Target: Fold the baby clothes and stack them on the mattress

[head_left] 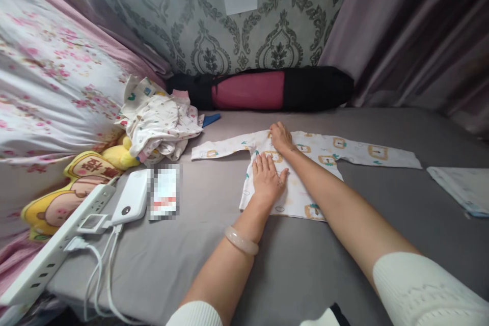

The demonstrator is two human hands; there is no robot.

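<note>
The white, orange-printed fabric shirt (292,199) lies spread before the long black-and-pink bag (248,90), sleeve span roughly parallel to it, under a flat, open left hand (267,178) and, nearer the bag, a curled right hand (281,137) whose grip I cannot tell.

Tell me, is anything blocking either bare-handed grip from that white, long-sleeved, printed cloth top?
Nothing visible is: the left grip, back of the hand upward, rests directly on the white, long-sleeved, printed cloth top, and the right grip touches it near the upper edge.
</note>
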